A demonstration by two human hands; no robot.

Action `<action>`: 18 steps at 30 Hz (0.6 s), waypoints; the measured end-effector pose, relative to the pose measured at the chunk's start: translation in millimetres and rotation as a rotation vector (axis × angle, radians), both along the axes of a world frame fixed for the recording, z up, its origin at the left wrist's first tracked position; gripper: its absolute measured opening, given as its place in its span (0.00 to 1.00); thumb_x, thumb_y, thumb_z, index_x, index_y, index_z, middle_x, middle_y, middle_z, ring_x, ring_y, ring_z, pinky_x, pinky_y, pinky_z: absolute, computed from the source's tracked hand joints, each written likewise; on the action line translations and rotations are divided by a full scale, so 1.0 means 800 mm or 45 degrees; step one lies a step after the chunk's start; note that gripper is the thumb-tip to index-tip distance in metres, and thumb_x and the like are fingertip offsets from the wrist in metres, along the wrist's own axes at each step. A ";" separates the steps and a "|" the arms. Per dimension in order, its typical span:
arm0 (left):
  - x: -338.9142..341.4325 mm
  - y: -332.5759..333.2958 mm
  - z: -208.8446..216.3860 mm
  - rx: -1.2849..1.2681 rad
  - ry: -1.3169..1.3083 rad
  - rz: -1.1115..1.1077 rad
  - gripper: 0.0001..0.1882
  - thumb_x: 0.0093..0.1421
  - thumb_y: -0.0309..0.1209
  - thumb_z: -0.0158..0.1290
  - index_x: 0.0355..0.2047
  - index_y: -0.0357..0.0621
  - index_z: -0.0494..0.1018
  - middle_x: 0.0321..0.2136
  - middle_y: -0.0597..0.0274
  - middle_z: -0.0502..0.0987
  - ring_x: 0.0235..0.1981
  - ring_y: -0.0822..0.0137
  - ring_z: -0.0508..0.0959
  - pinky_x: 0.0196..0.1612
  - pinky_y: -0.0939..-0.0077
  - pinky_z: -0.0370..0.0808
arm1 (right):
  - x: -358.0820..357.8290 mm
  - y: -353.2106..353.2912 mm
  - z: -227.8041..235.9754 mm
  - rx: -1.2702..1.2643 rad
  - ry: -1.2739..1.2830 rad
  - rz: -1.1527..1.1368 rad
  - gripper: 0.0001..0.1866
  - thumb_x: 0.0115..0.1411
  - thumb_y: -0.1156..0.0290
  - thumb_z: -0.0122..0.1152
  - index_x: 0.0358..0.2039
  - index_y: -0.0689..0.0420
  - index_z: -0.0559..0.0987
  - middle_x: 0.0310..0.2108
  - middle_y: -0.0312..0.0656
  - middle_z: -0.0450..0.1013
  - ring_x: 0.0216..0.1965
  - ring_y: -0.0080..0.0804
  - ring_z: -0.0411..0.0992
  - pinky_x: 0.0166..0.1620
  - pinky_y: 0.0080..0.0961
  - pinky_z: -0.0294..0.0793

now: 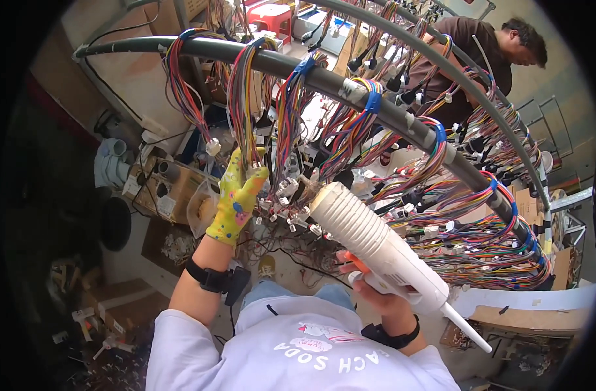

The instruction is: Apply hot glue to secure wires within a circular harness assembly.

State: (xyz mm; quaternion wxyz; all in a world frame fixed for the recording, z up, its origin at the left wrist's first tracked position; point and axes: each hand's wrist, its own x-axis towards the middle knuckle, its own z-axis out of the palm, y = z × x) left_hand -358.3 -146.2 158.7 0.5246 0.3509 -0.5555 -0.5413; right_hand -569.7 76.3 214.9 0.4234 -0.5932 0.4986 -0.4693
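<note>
My left hand (pixel 238 199), in a yellow patterned glove, is closed around the lower end of a hanging wire bundle (pixel 244 107). A whitish connector end shows between its thumb and fingers. My bare right hand (pixel 376 287) grips a white hot glue gun (pixel 383 244) with an orange trigger. The gun's ribbed front tilts up and left, and its tip is a short distance right of my left hand. Out of its back end sticks a white glue stick (pixel 466 327). Several white connectors (pixel 291 218) dangle from neighbouring bundles just beyond the gloved hand.
A curved grey pipe rail (pixel 272 62) crosses in front, with several multicoloured wire bundles (pixel 370 111) tied on by blue tape. Another person (pixel 474 58) in a dark shirt bends over at the far right. Cardboard boxes (pixel 151 189) and a red stool (pixel 272 18) stand around.
</note>
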 end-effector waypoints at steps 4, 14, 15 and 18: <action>0.006 0.000 -0.016 -0.006 0.021 -0.023 0.27 0.55 0.36 0.56 0.53 0.40 0.64 0.41 0.65 0.72 0.40 0.73 0.71 0.45 0.78 0.67 | 0.003 -0.003 0.008 0.003 0.083 -0.010 0.28 0.51 0.83 0.53 0.55 0.61 0.65 0.50 0.47 0.68 0.54 0.41 0.65 0.50 0.32 0.71; 0.018 -0.004 -0.019 -0.588 -0.671 0.241 0.26 0.57 0.36 0.55 0.53 0.39 0.64 0.36 0.62 0.73 0.35 0.70 0.74 0.39 0.74 0.71 | 0.003 -0.003 0.001 0.103 0.016 -0.017 0.30 0.52 0.83 0.55 0.57 0.59 0.62 0.51 0.46 0.67 0.54 0.39 0.66 0.48 0.29 0.71; 0.017 -0.003 -0.018 -0.587 -0.673 0.242 0.26 0.57 0.36 0.55 0.53 0.39 0.64 0.36 0.62 0.73 0.35 0.70 0.74 0.39 0.74 0.71 | 0.003 -0.003 0.001 0.131 0.020 -0.013 0.30 0.52 0.82 0.55 0.57 0.59 0.62 0.51 0.46 0.67 0.53 0.39 0.66 0.48 0.29 0.71; 0.011 0.000 -0.013 -0.076 -0.361 0.143 0.23 0.58 0.32 0.53 0.53 0.40 0.64 0.31 0.62 0.74 0.31 0.71 0.75 0.35 0.77 0.72 | -0.001 -0.004 -0.007 0.029 0.018 0.011 0.29 0.52 0.83 0.54 0.56 0.60 0.63 0.51 0.46 0.67 0.53 0.39 0.66 0.48 0.30 0.71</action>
